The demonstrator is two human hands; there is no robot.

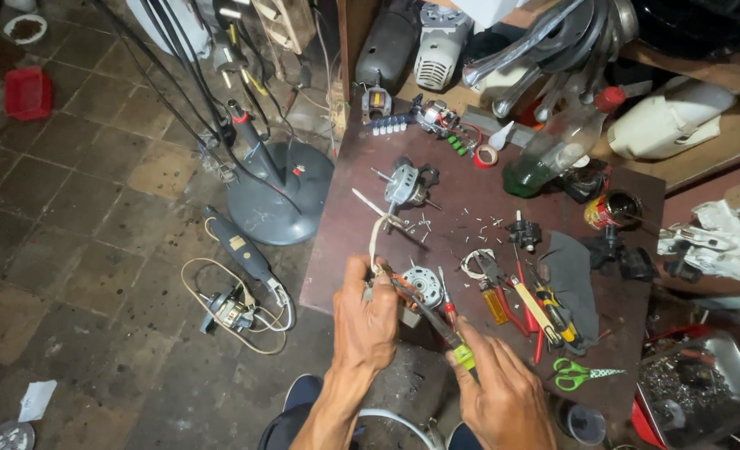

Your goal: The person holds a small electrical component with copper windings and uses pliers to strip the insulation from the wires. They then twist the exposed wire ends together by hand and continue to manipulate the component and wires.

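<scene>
Dark maroon worktop (470, 208), scuffed, carries the work; at its near edge the left hand (368, 321) is closed around a small grey metal motor part (421, 286) with pale wire leads (377, 242) rising from it. Right hand (503, 396) is clamped on the green-tipped handle of long-nose pliers (424, 312), whose tips reach the part just beside the left fingers. Whether the plier tips actually bite a wire cannot be told. Close right of the part: a red-handled screwdriver (448, 307), an orange lighter (495, 305), yellow-and-black cutters (557, 321) and a dark grey cloth (574, 279). Green-handled scissors (582, 375) lie at the near right corner. A second small motor with a shaft (405, 187) sits toward the middle, loose screws scattered beside it. Farther back, a clear plastic bottle with red cap and green liquid (557, 150) lies tilted; a rusty tin can (610, 210) stands near the right edge. Off the left edge, a grey round fan base (282, 196) rests on the tiled floor (78, 208).
</scene>
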